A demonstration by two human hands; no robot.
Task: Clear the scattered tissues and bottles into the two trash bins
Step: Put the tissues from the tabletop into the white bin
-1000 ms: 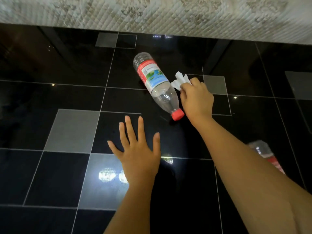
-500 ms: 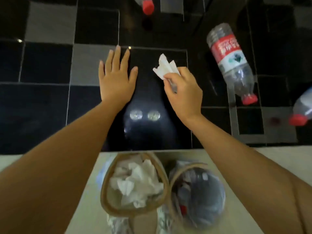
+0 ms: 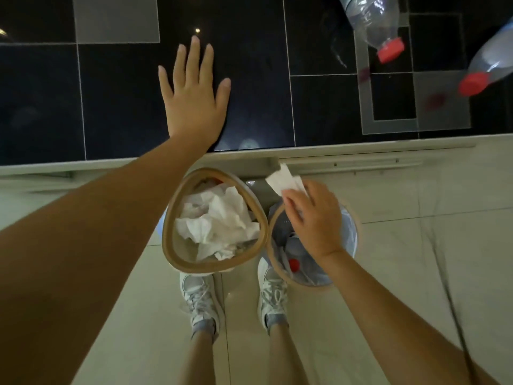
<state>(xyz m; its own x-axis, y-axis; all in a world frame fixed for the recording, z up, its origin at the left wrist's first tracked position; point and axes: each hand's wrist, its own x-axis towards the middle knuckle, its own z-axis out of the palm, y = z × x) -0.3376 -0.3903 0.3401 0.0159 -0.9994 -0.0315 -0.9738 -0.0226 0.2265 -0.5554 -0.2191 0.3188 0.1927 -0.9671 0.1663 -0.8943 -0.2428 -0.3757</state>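
The left hand (image 3: 194, 101) lies flat, fingers straight and spread, over the black tiled tabletop (image 3: 41, 107) near its front edge, holding nothing. Below that edge two trash bins stand side by side on the pale floor (image 3: 416, 273): the left bin (image 3: 166, 240) is heaped with crumpled white tissues (image 3: 219, 220), and the right bin (image 3: 273, 262) holds bottles. Above the right bin, the right hand (image 3: 313, 220) pinches one white tissue (image 3: 283, 182) in curled fingers. Two red-capped plastic bottles lie toward the tabletop's far right corner, one (image 3: 374, 20) just left of the other (image 3: 491, 62). Two grey sneakers (image 3: 200, 298) stand before the bins.
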